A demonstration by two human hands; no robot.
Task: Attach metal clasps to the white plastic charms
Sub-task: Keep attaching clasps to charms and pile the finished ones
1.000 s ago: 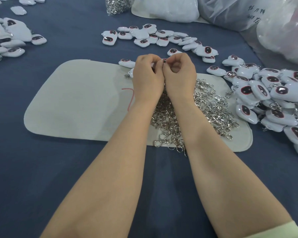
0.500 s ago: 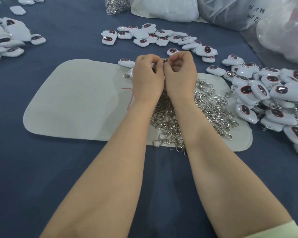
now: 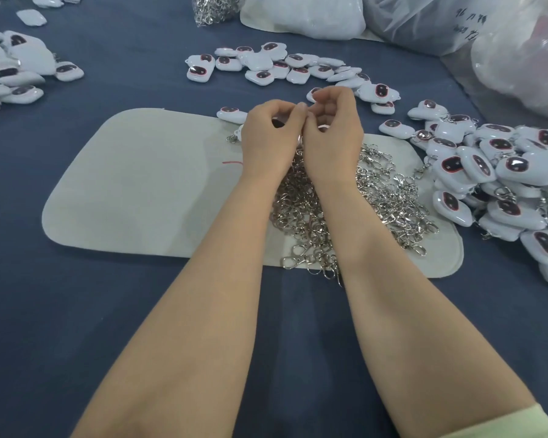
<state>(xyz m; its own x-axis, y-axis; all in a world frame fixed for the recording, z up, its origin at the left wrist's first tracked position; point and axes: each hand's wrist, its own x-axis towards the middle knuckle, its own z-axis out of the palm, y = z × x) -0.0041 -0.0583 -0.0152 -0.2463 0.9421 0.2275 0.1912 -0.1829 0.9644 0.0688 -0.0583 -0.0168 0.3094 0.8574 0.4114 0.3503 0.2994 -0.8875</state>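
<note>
Both hands up over the far edge of the pale mat (image 3: pixel 140 191), thumbs and fingertips meeting.

Left hand (image 3: pixel 272 137): grip closed, fingers curled round a charm (image 3: pixel 277 123), of which only a dark spot shows in the palm.

Right hand (image 3: pixel 332 131): grip pinched shut against the left's fingertips, on a clasp (image 3: pixel 301 141). Only a glint of metal shows between the hands; the rest is hidden.

Clasp heap (image 3: pixel 377 197) lies on the mat under the wrists.

Charm pile (image 3: pixel 503 184) sits to the right on the blue tabletop (image 3: pixel 76 311), some with rings showing. Loose row of charms (image 3: pixel 282 67) lies beyond the hands. Plastic bags (image 3: pixel 519 52) sit at the far right.
</note>
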